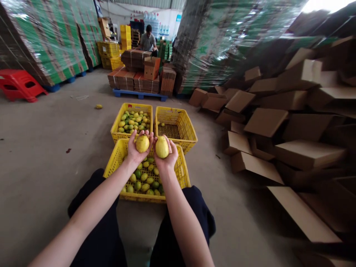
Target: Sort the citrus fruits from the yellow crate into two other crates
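Cupped in my left hand [134, 152] is a yellow lemon [142, 144] with a few dark marks. My right hand [170, 158] holds a second, smoother yellow lemon [162, 147], its fingers curled round the back of it. Both hands are side by side above the near yellow crate [182, 174], which has green and yellow lemons [144, 177] in its bottom. Just beyond stand two more yellow crates: the left crate [112, 130] is well filled with lemons [135, 120], while the right crate [190, 128] shows only a few small ones at its far left.
Open cardboard boxes [265, 122] are heaped along the right. Wrapped green stacks [55, 40] rise on both sides. Flattened cartons [136, 59] lie on a blue pallet [139, 94], with a person [148, 40] behind. One lemon [98, 106] and a red stool [20, 83] are at left.
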The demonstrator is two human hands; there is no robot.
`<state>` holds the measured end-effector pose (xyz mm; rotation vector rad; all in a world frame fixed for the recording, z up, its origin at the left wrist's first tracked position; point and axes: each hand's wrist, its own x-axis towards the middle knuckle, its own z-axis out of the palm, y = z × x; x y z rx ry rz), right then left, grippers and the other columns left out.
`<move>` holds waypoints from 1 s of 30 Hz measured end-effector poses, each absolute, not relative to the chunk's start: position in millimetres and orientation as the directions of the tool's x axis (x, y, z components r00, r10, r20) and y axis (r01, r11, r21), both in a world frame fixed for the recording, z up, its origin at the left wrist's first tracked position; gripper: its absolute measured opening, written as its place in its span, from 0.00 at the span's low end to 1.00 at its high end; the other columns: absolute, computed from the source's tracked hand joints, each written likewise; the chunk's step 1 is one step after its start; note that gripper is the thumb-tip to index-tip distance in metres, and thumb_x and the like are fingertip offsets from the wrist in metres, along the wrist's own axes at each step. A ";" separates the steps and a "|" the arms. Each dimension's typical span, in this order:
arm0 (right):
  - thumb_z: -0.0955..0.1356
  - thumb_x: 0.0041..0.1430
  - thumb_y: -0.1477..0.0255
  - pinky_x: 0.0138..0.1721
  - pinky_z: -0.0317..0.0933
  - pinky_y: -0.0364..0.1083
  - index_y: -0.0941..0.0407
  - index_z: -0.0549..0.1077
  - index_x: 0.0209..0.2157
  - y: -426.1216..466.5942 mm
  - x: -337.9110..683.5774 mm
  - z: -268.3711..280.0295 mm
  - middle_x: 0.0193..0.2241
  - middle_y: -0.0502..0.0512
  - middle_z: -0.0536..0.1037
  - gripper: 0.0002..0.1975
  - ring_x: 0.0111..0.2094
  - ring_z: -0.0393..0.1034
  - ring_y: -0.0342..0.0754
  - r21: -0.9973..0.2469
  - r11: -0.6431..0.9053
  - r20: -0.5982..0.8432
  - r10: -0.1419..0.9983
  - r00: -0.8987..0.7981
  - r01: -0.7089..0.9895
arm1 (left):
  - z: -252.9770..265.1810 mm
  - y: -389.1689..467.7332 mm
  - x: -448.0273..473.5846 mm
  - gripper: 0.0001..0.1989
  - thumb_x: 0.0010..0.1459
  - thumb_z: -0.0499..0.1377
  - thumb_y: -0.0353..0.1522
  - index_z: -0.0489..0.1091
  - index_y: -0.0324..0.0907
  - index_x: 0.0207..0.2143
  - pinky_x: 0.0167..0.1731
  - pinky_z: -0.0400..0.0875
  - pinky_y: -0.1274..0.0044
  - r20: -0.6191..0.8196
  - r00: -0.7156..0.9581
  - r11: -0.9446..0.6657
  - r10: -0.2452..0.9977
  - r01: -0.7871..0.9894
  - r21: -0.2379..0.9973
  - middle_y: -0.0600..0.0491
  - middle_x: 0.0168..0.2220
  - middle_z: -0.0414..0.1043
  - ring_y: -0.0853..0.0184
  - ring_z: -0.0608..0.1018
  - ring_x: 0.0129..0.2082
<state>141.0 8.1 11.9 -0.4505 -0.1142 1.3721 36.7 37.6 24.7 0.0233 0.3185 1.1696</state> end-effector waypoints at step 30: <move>0.62 0.51 0.75 0.34 0.71 0.43 0.54 0.72 0.27 13.0 138.0 5.4 0.23 0.48 0.78 0.07 0.28 0.75 0.44 -0.237 0.176 -0.504 0.818 0.276 -0.955 | 4.7 43.2 45.9 0.14 0.57 0.50 0.31 0.74 0.43 0.40 0.51 0.72 0.66 -0.238 0.231 0.270 0.943 -0.951 0.150 0.50 0.42 0.79 0.61 0.78 0.50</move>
